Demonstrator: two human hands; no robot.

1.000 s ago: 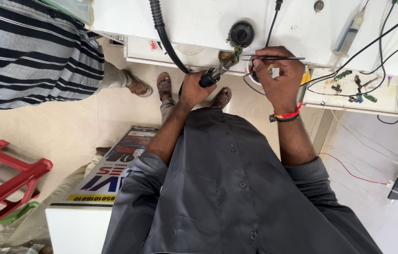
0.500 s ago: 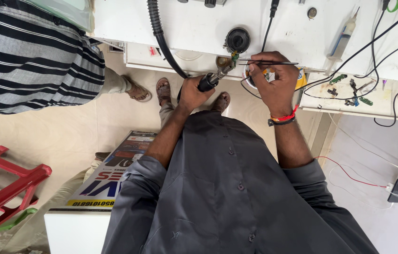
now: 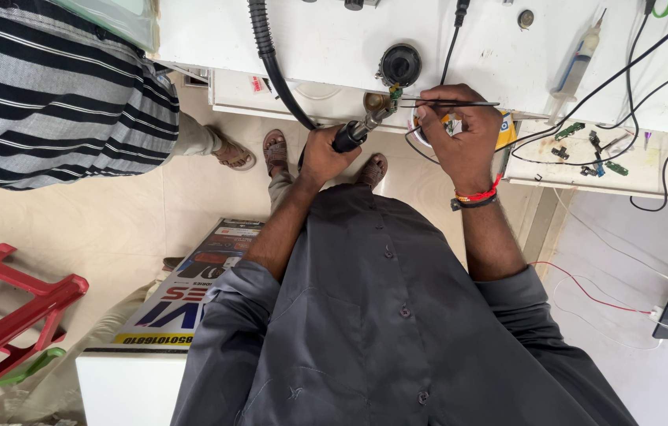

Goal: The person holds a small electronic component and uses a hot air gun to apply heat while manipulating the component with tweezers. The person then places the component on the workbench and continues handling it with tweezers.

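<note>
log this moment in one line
left hand: grips hot-air nozzle | right hand: holds tweezers | both at small green board | bench

Green board [image 3: 395, 92] at the tool tip too small to read; syringe [image 3: 578, 65] tip and black hose [image 3: 267, 47] cut by top edge.

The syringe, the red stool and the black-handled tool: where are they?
Syringe [image 3: 576, 65], head view, on its clear barrel.
Red stool [image 3: 3, 323], head view, on its plastic frame.
Black-handled tool [image 3: 347, 138], head view, on the grip above the left hand [image 3: 324, 156].
</note>
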